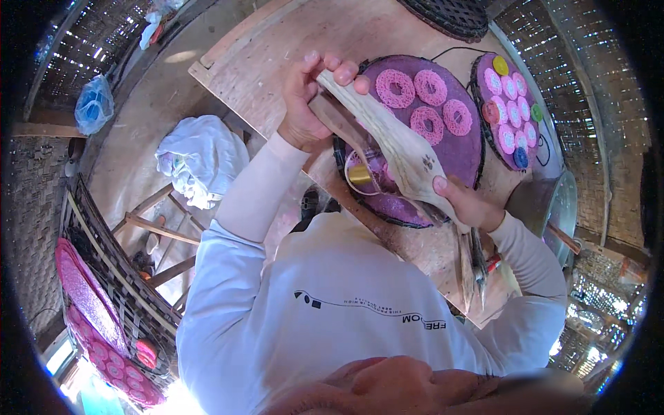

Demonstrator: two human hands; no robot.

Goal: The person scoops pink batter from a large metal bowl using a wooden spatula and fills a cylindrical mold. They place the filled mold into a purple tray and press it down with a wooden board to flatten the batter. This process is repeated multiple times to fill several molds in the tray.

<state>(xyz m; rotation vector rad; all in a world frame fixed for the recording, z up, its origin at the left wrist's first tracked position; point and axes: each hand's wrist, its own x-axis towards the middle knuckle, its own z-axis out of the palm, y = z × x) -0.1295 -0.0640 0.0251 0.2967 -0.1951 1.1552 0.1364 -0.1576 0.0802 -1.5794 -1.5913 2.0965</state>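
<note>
A long, pale, dried husk-like sheath (387,128), cream with a few dark spots, stretches between my two hands over the table. My left hand (308,104) grips its upper end, fingers curled over the edge. Lower down, my right hand (470,204) is closed around its narrower part, below which thin dark ends hang. Beneath the sheath lies a round purple tray (453,155) bearing several pink lacy rings (430,87). Partly covered by the sheath, a gold-coloured cylinder (360,173) sits beside a pale loop on that tray.
Right of it, a second round tray (513,111) carries pink discs with some yellow, green and blue ones. A metal pot (564,207) stands at the right. White cloth (202,159) drapes over a wooden frame at left. A dark woven tray (449,15) lies at the table's far edge.
</note>
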